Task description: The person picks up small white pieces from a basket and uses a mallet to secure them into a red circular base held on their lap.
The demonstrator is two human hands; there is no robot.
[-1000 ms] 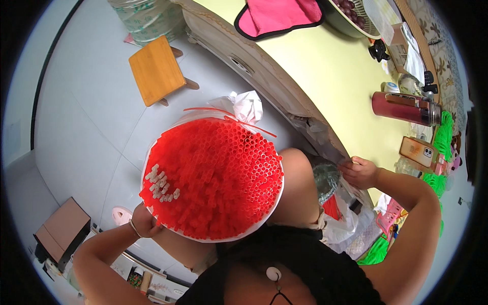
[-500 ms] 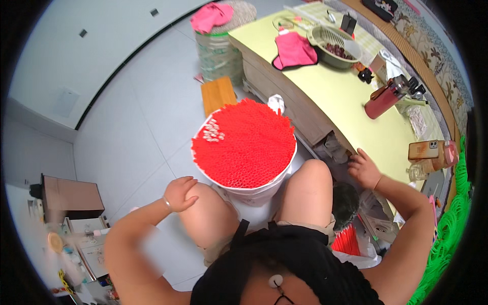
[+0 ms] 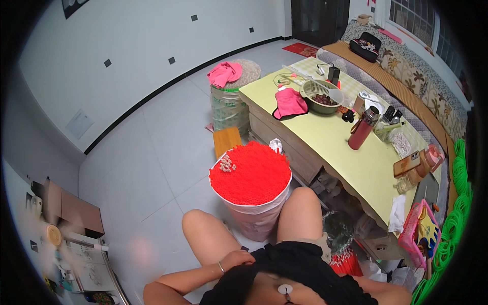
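Grey floor (image 3: 147,173), bagged red tubes (image 3: 251,175), left hand (image 3: 238,259) at black top (image 3: 310,267), grip unclear.

A head-worn fisheye looks down and ahead past the knees (image 3: 301,204).

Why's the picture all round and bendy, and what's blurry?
In the head view, the fisheye lens gives dark corners and seems to bend the yellowish table; in the same head view, a pinkish patch at lower left is too blurry to name, while the red straws look bright.
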